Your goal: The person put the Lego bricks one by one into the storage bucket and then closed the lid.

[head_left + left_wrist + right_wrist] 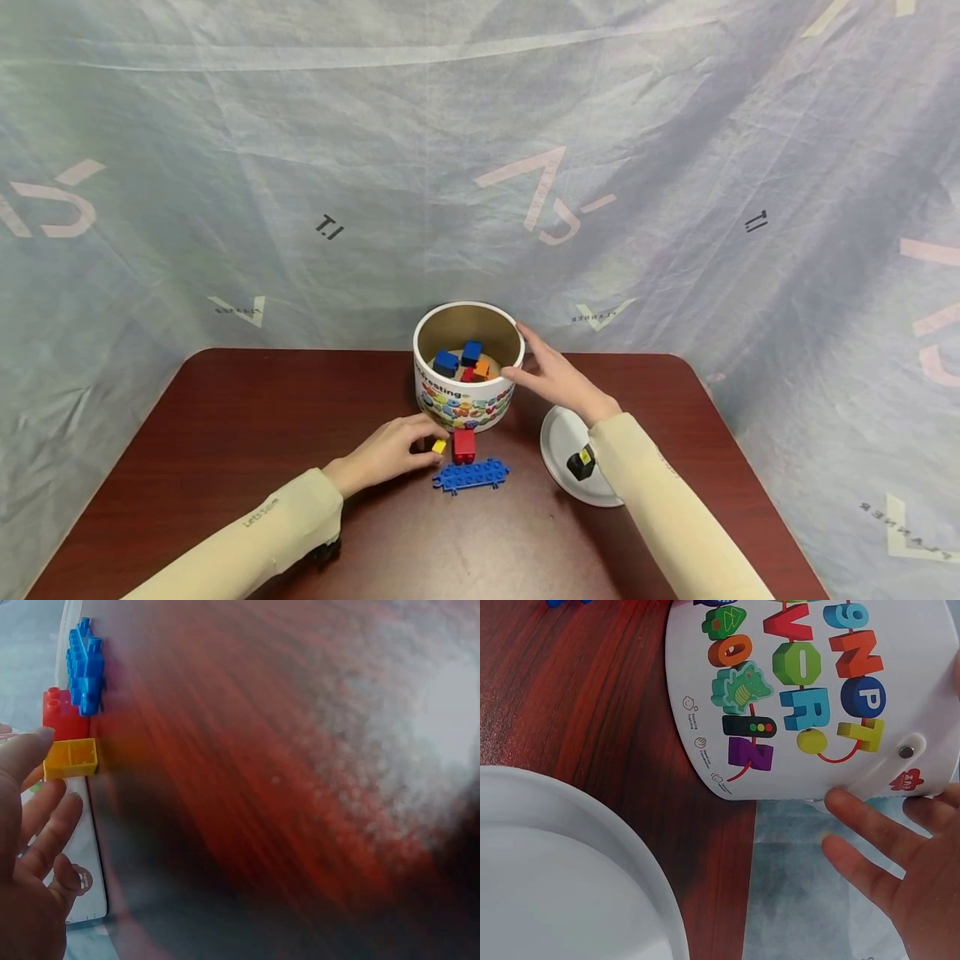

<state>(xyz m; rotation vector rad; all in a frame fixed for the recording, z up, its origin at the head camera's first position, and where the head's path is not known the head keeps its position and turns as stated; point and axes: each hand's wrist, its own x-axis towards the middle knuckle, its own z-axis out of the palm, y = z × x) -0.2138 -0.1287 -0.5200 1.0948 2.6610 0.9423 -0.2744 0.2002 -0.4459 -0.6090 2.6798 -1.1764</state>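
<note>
Beside a red block [464, 444] lies a yellow block [439, 447] pinched between left fingers [427, 428]; spread right fingers [877, 829] touch a tub [468, 410].

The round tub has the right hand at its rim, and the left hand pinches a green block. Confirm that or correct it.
Not quite: the left hand pinches a yellow block, not a green one, as the left wrist view shows. The rest stands.
</note>
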